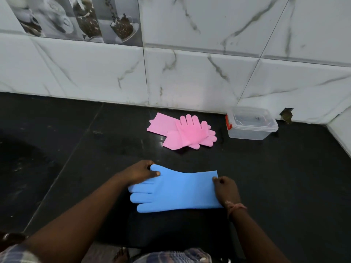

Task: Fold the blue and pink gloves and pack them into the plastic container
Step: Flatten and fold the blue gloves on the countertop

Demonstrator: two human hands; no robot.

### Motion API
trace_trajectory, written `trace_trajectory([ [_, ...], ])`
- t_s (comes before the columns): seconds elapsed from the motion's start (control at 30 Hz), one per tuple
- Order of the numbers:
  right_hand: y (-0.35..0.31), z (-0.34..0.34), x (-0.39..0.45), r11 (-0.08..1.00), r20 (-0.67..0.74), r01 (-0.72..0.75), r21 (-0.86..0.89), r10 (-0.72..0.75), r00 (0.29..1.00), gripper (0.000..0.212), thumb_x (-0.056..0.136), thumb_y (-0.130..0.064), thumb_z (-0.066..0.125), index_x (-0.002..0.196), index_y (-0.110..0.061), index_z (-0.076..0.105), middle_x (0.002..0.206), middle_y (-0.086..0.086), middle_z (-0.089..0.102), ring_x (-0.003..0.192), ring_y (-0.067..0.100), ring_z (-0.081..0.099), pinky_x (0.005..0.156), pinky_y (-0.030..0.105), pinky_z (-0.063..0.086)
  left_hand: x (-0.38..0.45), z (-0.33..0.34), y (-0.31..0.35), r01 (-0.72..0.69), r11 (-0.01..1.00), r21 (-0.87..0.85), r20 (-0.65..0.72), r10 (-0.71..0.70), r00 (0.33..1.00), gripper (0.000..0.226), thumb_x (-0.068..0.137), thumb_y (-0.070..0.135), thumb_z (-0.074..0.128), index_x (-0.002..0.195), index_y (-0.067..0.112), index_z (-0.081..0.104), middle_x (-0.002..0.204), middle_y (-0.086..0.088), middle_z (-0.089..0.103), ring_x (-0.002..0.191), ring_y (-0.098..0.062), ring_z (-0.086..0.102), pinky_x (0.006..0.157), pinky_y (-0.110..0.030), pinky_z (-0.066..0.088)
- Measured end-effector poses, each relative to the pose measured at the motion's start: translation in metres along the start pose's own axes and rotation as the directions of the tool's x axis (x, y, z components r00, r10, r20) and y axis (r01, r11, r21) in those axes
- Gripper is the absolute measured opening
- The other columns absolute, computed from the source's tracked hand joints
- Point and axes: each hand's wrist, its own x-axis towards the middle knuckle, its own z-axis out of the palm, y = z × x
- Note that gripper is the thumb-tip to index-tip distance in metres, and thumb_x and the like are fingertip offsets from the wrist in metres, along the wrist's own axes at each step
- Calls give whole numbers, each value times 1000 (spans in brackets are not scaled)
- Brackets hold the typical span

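On the table: flat blue silicone glove lies nearest the person, fingers pointing left, cuff to the right; looks like one layer, can't tell if a second blue glove sits under it.
Table: dark glossy stone table, white marble-look tiled wall behind.
Pink pair: two soft pink silicone gloves overlapped in a loose crossed heap, further back, well apart from the blue one, near the wall.
Container: clear rectangular plastic container with a red side clip, against the wall, just right of the pink gloves; lid state unclear, nothing coloured visible inside.
Progress: early by my read. No fold visible in the blue glove, pink ones not folded, nothing packed. Left to do: fold blue, fold pink, put all in container.
Left hand: fingers curled, thumb pressed on top of the blue glove at the thumb/finger end, pinching its upper edge.
Right hand: fingers bent, gripping the cuff edge of the blue glove at the far right corner.
Step guess: flattening or about to fold the blue glove end to end.
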Motion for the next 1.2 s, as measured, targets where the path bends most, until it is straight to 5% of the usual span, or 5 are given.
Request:
trace_trajectory([
  [0.27, 1, 10, -1, 980, -100, 22, -196, -42, 994, 32, 96, -50, 46, 84, -22, 55, 90, 7, 68, 71, 20, 57, 65, 31, 43, 3, 1, 0, -131, 965, 229, -123, 162, 979, 20, 90, 37, 70, 108, 30, 67, 100, 10, 71, 98, -12, 68, 90, -42, 55],
  [0.43, -5, 11, -15, 868, -272, 139, -477, -297, 915, 28, 92, -48, 50, 104, -23, 56, 102, 4, 63, 91, 26, 62, 80, 42, 51, -13, 38, 0, -185, 805, 564, -402, 462, 790, 45, 90, 28, 60, 134, 20, 65, 130, -7, 67, 115, -32, 65, 95, -42, 53],
  [0.57, -28, 51, -33, 699, -121, 395, -596, -564, 817, 45, 92, -39, 55, 130, -15, 57, 140, 16, 51, 133, 35, 44, 111, 50, 32, -14, 77, 0, -288, 664, 690, -199, 556, 807, 54, 102, 45, 42, 150, 23, 53, 161, -9, 44, 152, -35, 35, 123, -49, 23],
  [0.7, -33, 91, -41, 705, 66, 381, -598, -431, 900, 63, 99, -53, 28, 154, -23, 22, 163, 11, 11, 151, 29, 4, 119, 51, -5, -9, 82, -12, -284, 603, 745, -63, 488, 870, 61, 106, 52, 28, 162, 26, 30, 172, -7, 20, 160, -33, 11, 126, -52, -1],
  [1.2, 5, 68, -31, 746, -60, 266, -611, -378, 924, 85, 88, -78, 19, 155, -25, 16, 162, 9, 14, 149, 27, 14, 121, 49, 14, -6, 82, -14, -290, 563, 774, -11, 471, 882, 61, 106, 53, 30, 161, 27, 33, 169, -7, 30, 157, -33, 24, 127, -52, 9],
])
